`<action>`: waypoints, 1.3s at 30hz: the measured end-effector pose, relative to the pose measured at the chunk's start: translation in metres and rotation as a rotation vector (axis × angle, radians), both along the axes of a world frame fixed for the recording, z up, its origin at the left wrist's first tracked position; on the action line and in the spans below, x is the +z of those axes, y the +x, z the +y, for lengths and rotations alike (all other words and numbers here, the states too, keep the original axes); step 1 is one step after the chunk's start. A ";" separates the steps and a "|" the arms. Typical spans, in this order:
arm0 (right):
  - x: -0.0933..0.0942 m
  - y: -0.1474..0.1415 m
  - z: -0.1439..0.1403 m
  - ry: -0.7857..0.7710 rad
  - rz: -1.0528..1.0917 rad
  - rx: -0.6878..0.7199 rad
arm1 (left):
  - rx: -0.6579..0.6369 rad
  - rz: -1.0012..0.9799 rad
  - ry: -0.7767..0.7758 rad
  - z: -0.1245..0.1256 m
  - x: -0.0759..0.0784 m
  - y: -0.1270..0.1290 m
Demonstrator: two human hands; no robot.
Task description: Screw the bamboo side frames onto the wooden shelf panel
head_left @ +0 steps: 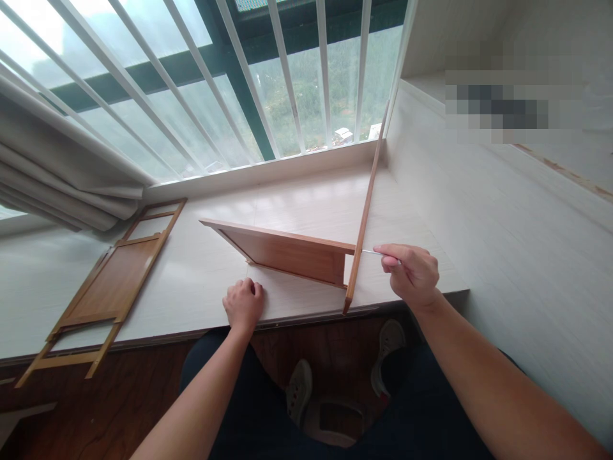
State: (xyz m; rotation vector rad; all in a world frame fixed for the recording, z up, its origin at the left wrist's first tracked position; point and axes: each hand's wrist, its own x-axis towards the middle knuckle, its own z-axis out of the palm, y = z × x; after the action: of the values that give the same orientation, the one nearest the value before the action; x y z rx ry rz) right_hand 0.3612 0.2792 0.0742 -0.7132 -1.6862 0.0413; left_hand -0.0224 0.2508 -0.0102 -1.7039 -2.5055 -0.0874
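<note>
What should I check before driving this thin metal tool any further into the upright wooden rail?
1. Right hand grips the thin tool: ok.
2. Tool tip meets the upright rail at panel height: ok.
3. Tip seated in a screw or hole: cannot tell, too small.
4. Wooden panel butts against the rail: ok.
5. Left hand steadies the panel: not ok, it rests fisted on the sill beside it.
6. Rail's lower end sits at the sill's edge: not ok.
</note>
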 end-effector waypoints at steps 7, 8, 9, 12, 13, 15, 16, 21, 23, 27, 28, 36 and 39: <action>0.000 -0.003 -0.004 -0.035 0.022 -0.046 | -0.002 -0.008 0.002 0.000 0.000 0.001; 0.000 -0.004 -0.005 -0.043 0.027 -0.058 | -0.003 -0.005 0.003 0.000 0.001 0.001; 0.001 -0.005 -0.006 -0.053 0.029 -0.069 | -0.003 -0.002 0.002 0.000 0.001 0.001; 0.003 -0.008 -0.008 -0.076 0.043 -0.091 | 0.000 0.003 -0.004 0.000 0.002 0.001; 0.003 -0.009 -0.009 -0.082 0.050 -0.094 | 0.001 0.001 -0.004 0.000 0.002 0.001; 0.003 -0.011 -0.010 -0.096 0.066 -0.099 | -0.001 -0.003 -0.002 0.000 0.003 0.002; 0.003 -0.011 -0.011 -0.105 0.074 -0.100 | -0.003 -0.005 0.000 0.000 0.003 0.002; 0.003 -0.012 -0.013 -0.145 0.097 -0.098 | 0.000 -0.006 0.005 0.001 0.002 0.001; 0.003 -0.013 -0.013 -0.155 0.107 -0.095 | 0.005 -0.004 0.001 0.001 0.001 0.001; 0.003 -0.014 -0.013 -0.169 0.127 -0.088 | 0.006 -0.003 0.001 0.001 0.001 0.002; 0.002 -0.014 -0.013 -0.170 0.132 -0.088 | 0.006 -0.004 0.003 0.000 0.002 0.002; 0.001 -0.013 -0.010 -0.092 0.108 -0.068 | 0.002 -0.007 0.012 0.001 0.001 0.001; 0.000 -0.012 -0.009 -0.071 0.107 -0.052 | 0.004 -0.014 0.008 0.000 0.002 0.002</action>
State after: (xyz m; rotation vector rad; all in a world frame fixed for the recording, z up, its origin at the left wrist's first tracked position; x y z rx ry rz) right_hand 0.3495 0.2706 0.0742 -0.7942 -1.5691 0.1009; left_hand -0.0209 0.2512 -0.0084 -1.7006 -2.5149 -0.1092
